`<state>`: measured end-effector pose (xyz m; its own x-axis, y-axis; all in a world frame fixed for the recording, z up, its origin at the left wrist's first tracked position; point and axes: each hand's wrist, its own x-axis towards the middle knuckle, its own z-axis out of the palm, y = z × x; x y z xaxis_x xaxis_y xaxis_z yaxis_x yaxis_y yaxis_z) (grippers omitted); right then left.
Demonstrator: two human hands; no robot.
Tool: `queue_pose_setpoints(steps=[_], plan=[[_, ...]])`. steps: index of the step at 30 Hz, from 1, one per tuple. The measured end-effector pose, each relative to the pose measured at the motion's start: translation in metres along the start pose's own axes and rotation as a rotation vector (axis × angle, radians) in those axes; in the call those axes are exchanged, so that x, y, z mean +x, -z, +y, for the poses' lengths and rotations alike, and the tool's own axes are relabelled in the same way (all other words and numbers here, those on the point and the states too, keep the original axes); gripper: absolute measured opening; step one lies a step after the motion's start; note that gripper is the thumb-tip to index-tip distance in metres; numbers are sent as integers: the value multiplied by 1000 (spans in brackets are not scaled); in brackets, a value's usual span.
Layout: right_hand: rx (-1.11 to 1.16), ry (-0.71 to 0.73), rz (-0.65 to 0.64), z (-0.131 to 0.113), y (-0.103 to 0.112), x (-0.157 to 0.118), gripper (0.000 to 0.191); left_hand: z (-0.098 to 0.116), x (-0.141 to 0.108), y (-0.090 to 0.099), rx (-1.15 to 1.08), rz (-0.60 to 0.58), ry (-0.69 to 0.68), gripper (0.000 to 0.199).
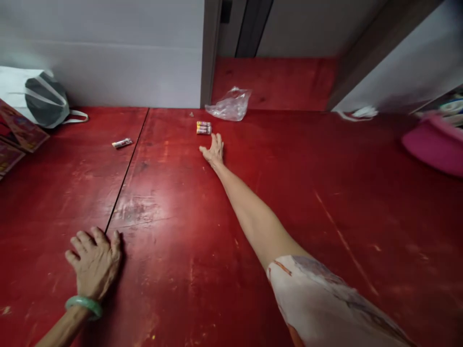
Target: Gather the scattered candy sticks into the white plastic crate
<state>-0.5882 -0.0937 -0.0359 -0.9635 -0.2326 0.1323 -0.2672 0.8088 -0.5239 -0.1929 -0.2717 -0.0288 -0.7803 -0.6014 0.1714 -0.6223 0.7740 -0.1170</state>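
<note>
My right hand [214, 150] reaches far out, fingers loosely spread, flat on the red board [289, 193], tips just short of the small battery pack [203, 127]; contact possible, too distant to tell. My left hand [94, 262] lies splayed, palm down, holding nothing.

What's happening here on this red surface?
A person leans over a red board surface. The right hand is stretched far forward, fingertips just short of a small pack of batteries. The left hand, with a green bangle on its wrist, is pressed flat on the board. A crumpled plastic bag lies beyond the pack, a single battery to its left.
</note>
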Motion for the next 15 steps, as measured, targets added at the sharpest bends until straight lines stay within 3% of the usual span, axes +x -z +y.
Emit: queue_pose_setpoints(steps=[3,6,11,15], plan=[[-26,10,121,3,-11,38,78,1,0,-1,18,-19,4,90],[-28,32,163,2,-13,64,76,2,0,1,12,-66,-6,91],[113,-11,77,-3,-11,84,77,2,0,1,31,-56,7,94],[54,50,-7,-3,-16,100,84,1,-1,-3,24,-42,11,91]])
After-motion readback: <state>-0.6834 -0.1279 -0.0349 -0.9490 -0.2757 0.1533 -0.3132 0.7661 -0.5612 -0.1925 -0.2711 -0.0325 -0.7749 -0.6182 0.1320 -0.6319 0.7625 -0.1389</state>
